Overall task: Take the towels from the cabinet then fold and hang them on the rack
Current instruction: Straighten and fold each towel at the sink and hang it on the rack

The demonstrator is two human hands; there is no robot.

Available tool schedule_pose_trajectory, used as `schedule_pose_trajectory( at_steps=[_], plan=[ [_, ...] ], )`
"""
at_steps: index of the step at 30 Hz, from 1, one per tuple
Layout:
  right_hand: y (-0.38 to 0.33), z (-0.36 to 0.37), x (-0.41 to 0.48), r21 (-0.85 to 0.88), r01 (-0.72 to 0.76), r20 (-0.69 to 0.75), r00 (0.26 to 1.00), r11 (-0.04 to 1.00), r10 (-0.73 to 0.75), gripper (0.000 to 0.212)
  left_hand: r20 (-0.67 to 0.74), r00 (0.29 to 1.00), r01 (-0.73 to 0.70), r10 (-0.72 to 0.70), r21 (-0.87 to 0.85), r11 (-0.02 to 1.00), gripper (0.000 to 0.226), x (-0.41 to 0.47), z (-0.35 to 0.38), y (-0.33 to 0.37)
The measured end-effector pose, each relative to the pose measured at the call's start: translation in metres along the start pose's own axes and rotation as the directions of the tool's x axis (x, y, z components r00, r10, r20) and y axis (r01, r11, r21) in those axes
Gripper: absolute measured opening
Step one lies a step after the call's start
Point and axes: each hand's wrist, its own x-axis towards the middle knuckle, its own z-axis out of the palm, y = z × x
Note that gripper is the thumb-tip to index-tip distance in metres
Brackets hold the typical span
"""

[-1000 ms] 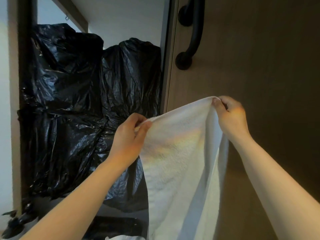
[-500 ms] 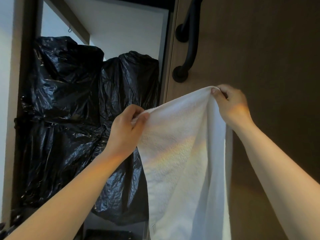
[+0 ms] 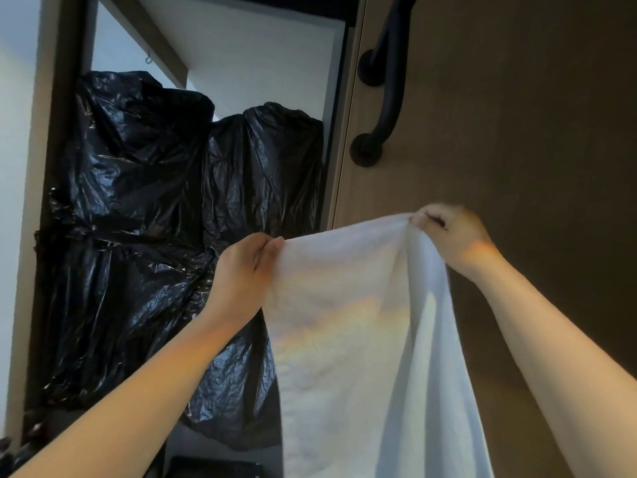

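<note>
One brown wooden door (image 3: 517,115) fills the right side. Black plastic bags (image 3: 138,219) are packed in the open cabinet (image 3: 62,167) to its left. White towel (image 3: 344,357): plush terry, faint rainbow band of light across it, hanging spread in front of both, lower end out of frame. Left hand (image 3: 241,270) pinches its top left corner. Right hand (image 3: 451,232) pinches the top right corner, slightly higher.
</note>
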Motion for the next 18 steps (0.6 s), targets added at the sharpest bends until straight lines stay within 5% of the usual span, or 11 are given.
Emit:
schedule_pose_trajectory(
  at_steps=[5,13,18],
  plan=[
    [0.039,0.061,-0.073,-0.086,-0.139,0.205,0.967,0.987,0.154,0.021,0.069,0.996,0.053,-0.061,0.113,0.992,0.033,-0.02,0.007,-0.023],
    [0.062,0.136,-0.16,-0.001,-0.283,0.231,0.933,0.959,0.276,0.016,0.166,0.98,0.07,-0.106,0.207,0.976,0.028,-0.054,0.01,-0.046],
    [0.078,0.155,-0.198,0.072,-0.464,0.286,0.858,0.883,0.427,0.035,0.163,0.972,0.135,-0.172,0.214,0.967,0.03,-0.068,0.007,-0.056]
  ],
)
